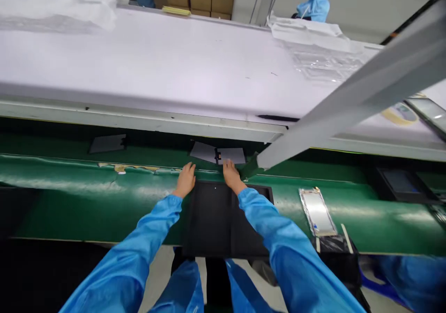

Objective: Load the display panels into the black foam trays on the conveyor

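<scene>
Two thin grey rectangular panels lie side by side on the green ledge: a left panel (204,152) and a right panel (235,155). A small black fitting with an orange spot sits where they meet. My right hand (232,177) reaches over the tray, its closed fingertips at the near edge of the right panel. My left hand (186,181) rests by the tray's far left corner, fingers extended and holding nothing visible. Below both hands lies a black tray (211,220) with two shallow sections, overhanging the near edge of the green surface.
Another grey panel (108,143) lies farther left on the ledge. A slanting white post (348,96) stands to the right. A silver-framed screen part (318,212) lies right of the tray. A raised white table (174,66) runs behind, with plastic-wrapped parts (320,55) on it.
</scene>
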Available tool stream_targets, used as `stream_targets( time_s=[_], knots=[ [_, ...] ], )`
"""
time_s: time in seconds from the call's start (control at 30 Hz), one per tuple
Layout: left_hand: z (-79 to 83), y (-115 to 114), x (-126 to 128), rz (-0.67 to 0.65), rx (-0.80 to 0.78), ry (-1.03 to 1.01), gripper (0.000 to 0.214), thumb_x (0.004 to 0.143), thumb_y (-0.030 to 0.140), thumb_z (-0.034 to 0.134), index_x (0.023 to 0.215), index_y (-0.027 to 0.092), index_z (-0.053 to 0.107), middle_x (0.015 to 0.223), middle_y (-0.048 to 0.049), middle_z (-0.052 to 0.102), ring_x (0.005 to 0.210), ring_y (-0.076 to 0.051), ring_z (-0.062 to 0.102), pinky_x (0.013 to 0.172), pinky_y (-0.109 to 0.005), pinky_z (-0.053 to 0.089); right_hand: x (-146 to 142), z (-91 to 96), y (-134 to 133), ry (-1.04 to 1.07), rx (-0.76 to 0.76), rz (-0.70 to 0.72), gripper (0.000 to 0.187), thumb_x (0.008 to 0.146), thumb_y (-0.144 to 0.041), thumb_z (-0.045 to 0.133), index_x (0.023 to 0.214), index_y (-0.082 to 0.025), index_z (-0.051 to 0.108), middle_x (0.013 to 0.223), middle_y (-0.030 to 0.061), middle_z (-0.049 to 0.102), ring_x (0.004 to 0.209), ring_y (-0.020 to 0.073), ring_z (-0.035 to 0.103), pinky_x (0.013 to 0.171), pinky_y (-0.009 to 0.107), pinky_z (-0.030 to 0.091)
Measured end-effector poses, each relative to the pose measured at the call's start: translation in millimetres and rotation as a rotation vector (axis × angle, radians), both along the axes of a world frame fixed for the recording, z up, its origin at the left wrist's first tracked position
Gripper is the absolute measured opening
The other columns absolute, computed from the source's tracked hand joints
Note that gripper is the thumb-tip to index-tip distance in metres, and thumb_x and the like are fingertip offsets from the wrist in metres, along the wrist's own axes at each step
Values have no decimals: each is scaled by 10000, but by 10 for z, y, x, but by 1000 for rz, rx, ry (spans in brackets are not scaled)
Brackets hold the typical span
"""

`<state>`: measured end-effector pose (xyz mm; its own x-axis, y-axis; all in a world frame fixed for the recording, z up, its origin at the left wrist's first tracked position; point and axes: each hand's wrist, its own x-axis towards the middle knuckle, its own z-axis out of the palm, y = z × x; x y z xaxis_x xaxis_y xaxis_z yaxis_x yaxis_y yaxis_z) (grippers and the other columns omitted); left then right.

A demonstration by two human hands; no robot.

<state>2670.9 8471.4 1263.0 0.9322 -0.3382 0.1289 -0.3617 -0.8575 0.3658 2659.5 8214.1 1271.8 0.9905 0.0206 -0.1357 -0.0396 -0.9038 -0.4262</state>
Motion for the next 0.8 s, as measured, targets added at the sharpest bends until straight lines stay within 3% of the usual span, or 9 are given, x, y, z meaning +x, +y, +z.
stream_targets(
  time_s=[0.07, 0.13, 0.23, 0.33, 0.47, 0.57, 0.67, 0.8],
  knots=[
    [-8, -233, 556, -155, 142, -29, 618, 871, -16, 363, 1479, 23, 463, 1616, -247, 359, 1531, -359, 272, 1243, -562, 227, 538, -132, 60, 80, -111, -125, 637, 944, -52, 348, 1580, -60, 358, 1658, 272, 246, 1565, 382, 180, 1192, 653, 266],
    [-106, -451, 1000, -251, 230, -43, 641, 862, -48, 335, 1480, 43, 477, 1626, -236, 366, 1550, -354, 242, 1247, -595, 175, 857, -317, 38, 113, -177, -205, 599, 968, -70, 332, 1564, -58, 386, 1643, 290, 267, 1571, 393, 154, 1175, 698, 227],
    [-313, -659, 1392, -294, 234, -36, 632, 848, -46, 390, 1457, 70, 514, 1589, -251, 421, 1528, -361, 304, 1228, -609, 209, 985, -566, -46, 121, -282, -223, 592, 985, -81, 322, 1573, -55, 376, 1626, 314, 282, 1557, 408, 201, 1149, 679, 272],
    [-401, -704, 1526, -331, 216, -13, 600, 862, -29, 421, 1441, 76, 537, 1569, -278, 430, 1502, -376, 355, 1210, -615, 246, 924, -610, -74, 82, -467, -172, 608, 980, -52, 299, 1583, -59, 365, 1602, 316, 333, 1516, 403, 312, 1108, 611, 364],
    [-210, -580, 1546, -378, 186, 6, 488, 937, 27, 392, 1373, 77, 607, 1472, -256, 546, 1453, -344, 434, 1233, -524, 257, 898, -311, 7, -44, -522, -81, 550, 970, -23, 291, 1478, 20, 496, 1436, 364, 516, 1346, 391, 537, 1033, 551, 461],
    [46, -323, 1420, -357, 162, 20, 446, 951, 48, 394, 1316, 71, 650, 1394, -245, 611, 1394, -339, 501, 1227, -489, 280, 843, 20, 114, -107, -490, -27, 513, 984, -39, 314, 1438, -14, 552, 1345, 309, 616, 1252, 346, 612, 1008, 485, 510],
    [316, 126, 1105, -265, 123, 43, 471, 934, 29, 394, 1338, 66, 634, 1413, -256, 600, 1383, -346, 519, 1199, -500, 330, 566, 302, 263, -307, -434, 75, 505, 996, -59, 362, 1469, -80, 539, 1447, 241, 575, 1344, 316, 557, 1093, 466, 486],
    [716, 891, 494, -116, 42, 150, 517, 889, 32, 454, 1373, 111, 621, 1289, -202, 703, 1235, -332, 647, 1079, -466, 475, -138, 603, 601, -710, -254, 342, 473, 1023, -115, 427, 1477, -170, 548, 1529, 144, 529, 1482, 285, 422, 1196, 473, 426]
  ],
)
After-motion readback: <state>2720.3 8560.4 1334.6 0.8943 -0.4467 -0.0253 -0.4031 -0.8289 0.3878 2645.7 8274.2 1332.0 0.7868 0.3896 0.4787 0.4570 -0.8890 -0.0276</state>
